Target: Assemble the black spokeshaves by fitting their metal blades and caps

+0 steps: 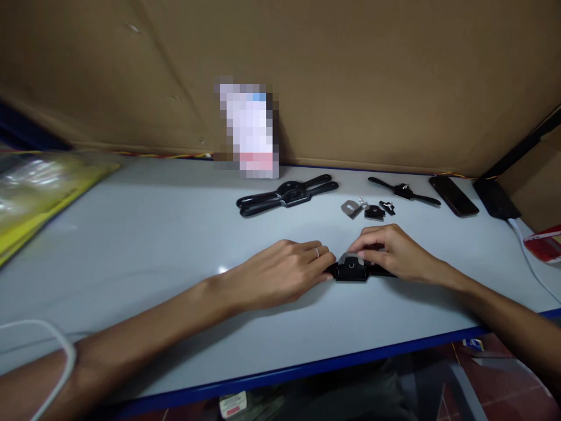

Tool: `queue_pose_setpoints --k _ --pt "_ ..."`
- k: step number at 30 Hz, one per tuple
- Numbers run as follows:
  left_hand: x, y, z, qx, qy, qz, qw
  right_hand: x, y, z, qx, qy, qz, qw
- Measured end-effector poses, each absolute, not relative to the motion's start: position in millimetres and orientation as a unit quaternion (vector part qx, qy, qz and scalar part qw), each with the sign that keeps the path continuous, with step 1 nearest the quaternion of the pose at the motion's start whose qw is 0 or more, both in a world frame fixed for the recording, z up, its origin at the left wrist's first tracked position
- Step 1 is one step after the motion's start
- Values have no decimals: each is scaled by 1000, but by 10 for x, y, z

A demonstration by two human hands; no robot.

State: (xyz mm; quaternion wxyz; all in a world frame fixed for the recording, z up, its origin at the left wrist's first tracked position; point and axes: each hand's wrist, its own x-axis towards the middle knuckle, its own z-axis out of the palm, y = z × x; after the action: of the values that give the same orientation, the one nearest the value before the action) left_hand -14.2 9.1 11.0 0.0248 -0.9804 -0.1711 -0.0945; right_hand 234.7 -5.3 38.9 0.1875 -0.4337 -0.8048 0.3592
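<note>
A black spokeshave body (351, 273) lies across the table in front of me. My left hand (295, 269) has its fingers closed round the left handle. My right hand (390, 252) pinches a grey metal spokeshave blade (349, 257) against the middle of the body, and its palm hides most of the right handle. Just beyond are loose parts: another grey blade (349, 209), a black cap plate (374, 212), a small black clip-like piece (387, 207) and a small silver screw (362, 202).
Further back lie two black spokeshave bodies (294, 197), side by side, and another spokeshave (404, 191) with a silver screw. A dark phone (453, 196) and a black device (497, 199) with a white cable sit at right. Yellow plastic packaging (39, 202) is at left; cardboard (372, 82) stands behind.
</note>
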Motion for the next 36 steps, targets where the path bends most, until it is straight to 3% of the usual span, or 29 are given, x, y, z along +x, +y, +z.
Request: queue_pose_setpoints --k 36 --pt "-119 68 126 -980 -168 -99 40 2334 -59 399 -440 -805 360 171"
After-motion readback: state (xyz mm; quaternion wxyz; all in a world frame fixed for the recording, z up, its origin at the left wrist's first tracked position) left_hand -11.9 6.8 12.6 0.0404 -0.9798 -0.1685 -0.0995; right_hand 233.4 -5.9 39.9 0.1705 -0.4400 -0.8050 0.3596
